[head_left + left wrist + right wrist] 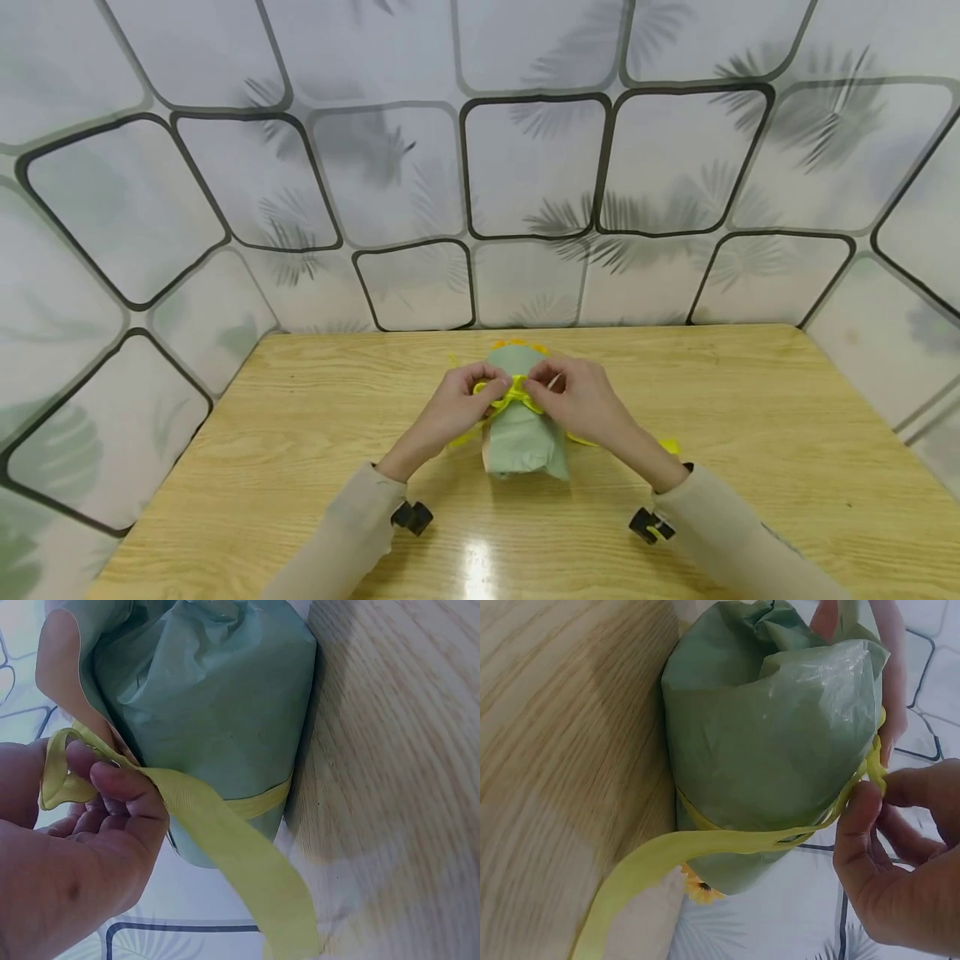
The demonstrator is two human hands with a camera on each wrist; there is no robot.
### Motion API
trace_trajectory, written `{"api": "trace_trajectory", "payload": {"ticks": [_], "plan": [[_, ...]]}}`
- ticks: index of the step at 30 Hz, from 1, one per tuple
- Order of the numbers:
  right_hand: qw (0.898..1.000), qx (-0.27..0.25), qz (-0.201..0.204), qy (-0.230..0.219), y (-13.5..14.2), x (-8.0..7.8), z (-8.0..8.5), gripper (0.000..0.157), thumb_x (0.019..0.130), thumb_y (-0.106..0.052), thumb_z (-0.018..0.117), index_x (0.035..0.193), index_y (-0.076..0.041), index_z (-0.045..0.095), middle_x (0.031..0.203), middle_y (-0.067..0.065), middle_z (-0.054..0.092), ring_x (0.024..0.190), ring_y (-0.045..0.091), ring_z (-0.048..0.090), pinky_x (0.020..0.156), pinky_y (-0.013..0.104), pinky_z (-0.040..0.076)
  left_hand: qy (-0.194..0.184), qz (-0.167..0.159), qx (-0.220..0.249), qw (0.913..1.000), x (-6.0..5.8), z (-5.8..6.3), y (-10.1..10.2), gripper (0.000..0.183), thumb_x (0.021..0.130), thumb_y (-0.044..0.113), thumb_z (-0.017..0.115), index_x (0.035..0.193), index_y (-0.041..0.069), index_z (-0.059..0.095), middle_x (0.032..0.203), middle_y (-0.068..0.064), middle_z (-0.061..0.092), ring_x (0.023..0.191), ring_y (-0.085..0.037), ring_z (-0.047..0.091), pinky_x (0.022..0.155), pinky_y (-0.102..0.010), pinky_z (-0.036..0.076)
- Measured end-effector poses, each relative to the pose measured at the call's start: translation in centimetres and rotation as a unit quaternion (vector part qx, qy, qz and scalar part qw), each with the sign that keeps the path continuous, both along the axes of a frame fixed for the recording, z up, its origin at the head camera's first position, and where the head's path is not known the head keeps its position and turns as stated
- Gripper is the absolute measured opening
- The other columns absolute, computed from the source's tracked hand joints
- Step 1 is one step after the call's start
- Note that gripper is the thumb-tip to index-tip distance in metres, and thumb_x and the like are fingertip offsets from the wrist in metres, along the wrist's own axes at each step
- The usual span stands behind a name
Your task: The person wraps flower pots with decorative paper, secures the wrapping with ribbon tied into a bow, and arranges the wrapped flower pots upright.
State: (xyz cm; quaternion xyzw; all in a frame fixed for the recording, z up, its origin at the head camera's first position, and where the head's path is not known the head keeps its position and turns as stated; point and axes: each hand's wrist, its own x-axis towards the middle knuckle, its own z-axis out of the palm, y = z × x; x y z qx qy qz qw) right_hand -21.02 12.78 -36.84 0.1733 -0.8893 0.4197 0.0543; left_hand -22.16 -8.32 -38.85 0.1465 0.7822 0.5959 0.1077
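Observation:
A bundle wrapped in pale green paper [527,446] lies on the table, with orange-yellow flowers [703,891] showing at its far end. Yellow ribbon [517,388] goes round its middle and forms a looped bow on top. My left hand [462,402] pinches the ribbon at the left of the bow; a loop [54,776] stands up beside its fingers in the left wrist view. From the right, my right hand [583,402] pinches the ribbon between thumb and forefinger. A long ribbon tail [244,851] hangs down the bundle's left side, another [641,862] down its right.
The bundle sits near the far part of a wooden table [315,417]. Behind the table and along both sides hangs a patterned white cloth [536,167]. A ribbon end [670,447] lies on the tabletop beyond my right forearm.

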Motion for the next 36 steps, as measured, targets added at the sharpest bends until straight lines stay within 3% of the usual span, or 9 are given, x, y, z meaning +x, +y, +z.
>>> {"api": "trace_trajectory", "payload": {"ticks": [5, 13, 15, 17, 20, 24, 29, 32, 36], "plan": [[0.989, -0.111, -0.022, -0.095, 0.3, -0.1, 0.2, 0.012, 0.102, -0.017, 0.062, 0.104, -0.006, 0.068, 0.085, 0.007, 0.07, 0.067, 0.017, 0.059, 0.056, 0.027, 0.051, -0.025, 0.007, 0.025, 0.9993, 0.0, -0.2, -0.6, 0.023, 0.106, 0.025, 0.058, 0.116, 0.008, 0.07, 0.096, -0.002, 0.066, 0.072, -0.014, 0.053, 0.067, -0.029, 0.047], [0.922, -0.302, -0.011, -0.242, 1.2, -0.4, 0.7, 0.017, 0.106, -0.014, 0.055, 0.115, 0.0, 0.056, 0.088, 0.0, 0.07, 0.078, 0.01, 0.067, 0.069, 0.025, 0.057, -0.038, -0.014, 0.041, 0.9984, 0.1, -0.5, -1.7, 0.026, 0.1, 0.02, 0.068, 0.123, 0.007, 0.068, 0.106, -0.001, 0.067, 0.083, -0.013, 0.06, 0.079, -0.031, 0.055], [0.909, -0.326, -0.001, -0.258, 1.5, -0.4, 0.7, 0.016, 0.106, -0.013, 0.054, 0.116, 0.0, 0.053, 0.09, -0.002, 0.069, 0.081, 0.01, 0.068, 0.072, 0.025, 0.058, -0.043, -0.02, 0.049, 0.9977, 0.1, -0.6, -2.0, 0.029, 0.1, 0.016, 0.067, 0.127, 0.006, 0.067, 0.112, -0.004, 0.069, 0.087, -0.012, 0.064, 0.082, -0.032, 0.057], [0.904, -0.336, 0.005, -0.263, 1.8, -0.3, 0.8, 0.017, 0.106, -0.012, 0.054, 0.118, 0.0, 0.054, 0.093, -0.003, 0.068, 0.083, 0.01, 0.067, 0.073, 0.024, 0.058, -0.045, -0.015, 0.055, 0.9973, 0.1, -0.7, -2.2, 0.029, 0.102, 0.016, 0.065, 0.128, 0.004, 0.067, 0.117, -0.006, 0.07, 0.089, -0.011, 0.067, 0.082, -0.032, 0.058], [0.914, -0.32, 0.004, -0.25, 2.2, -0.3, 0.8, 0.024, 0.105, -0.011, 0.056, 0.124, 0.005, 0.056, 0.098, -0.001, 0.067, 0.083, 0.012, 0.065, 0.074, 0.023, 0.058, -0.044, 0.009, 0.067, 0.9967, 0.1, -0.6, -2.3, 0.03, 0.105, 0.019, 0.06, 0.128, 0.002, 0.068, 0.12, -0.008, 0.072, 0.09, -0.014, 0.071, 0.078, -0.029, 0.059], [0.951, -0.23, 0.008, -0.208, 2.7, -0.4, 0.8, 0.033, 0.103, -0.011, 0.06, 0.129, 0.009, 0.061, 0.108, 0.008, 0.069, 0.086, 0.015, 0.064, 0.076, 0.026, 0.06, -0.042, 0.04, 0.077, 0.9954, 0.1, -0.5, -2.4, 0.029, 0.105, 0.02, 0.06, 0.126, 0.001, 0.068, 0.115, -0.006, 0.072, 0.091, -0.02, 0.071, 0.075, -0.027, 0.058], [0.985, -0.101, 0.001, -0.138, 3.3, -0.3, 0.6, 0.022, 0.099, -0.011, 0.068, 0.117, 0.0, 0.074, 0.115, 0.017, 0.072, 0.085, 0.024, 0.07, 0.077, 0.039, 0.062, -0.032, 0.035, 0.073, 0.9962, 0.3, -0.2, -2.5, 0.029, 0.102, 0.013, 0.064, 0.129, 0.004, 0.068, 0.114, -0.005, 0.073, 0.095, -0.016, 0.071, 0.088, -0.045, 0.058], [0.992, -0.067, -0.013, -0.104, 3.3, -0.2, 0.4, 0.015, 0.098, -0.012, 0.068, 0.108, -0.004, 0.075, 0.108, 0.016, 0.073, 0.083, 0.028, 0.071, 0.074, 0.043, 0.062, -0.009, 0.041, 0.073, 0.9965, 0.3, -0.1, -2.3, 0.027, 0.102, 0.011, 0.063, 0.128, 0.004, 0.069, 0.114, -0.009, 0.073, 0.093, -0.012, 0.073, 0.09, -0.051, 0.058], [0.986, -0.119, -0.005, -0.121, 2.7, -0.3, 0.5, 0.014, 0.102, -0.012, 0.063, 0.111, -0.002, 0.068, 0.106, 0.015, 0.07, 0.085, 0.026, 0.071, 0.07, 0.038, 0.062, 0.012, 0.052, 0.089, 0.9946, 0.3, 0.1, -1.8, 0.023, 0.104, 0.016, 0.06, 0.12, 0.002, 0.07, 0.118, -0.014, 0.072, 0.087, -0.009, 0.072, 0.078, -0.036, 0.06]]}}
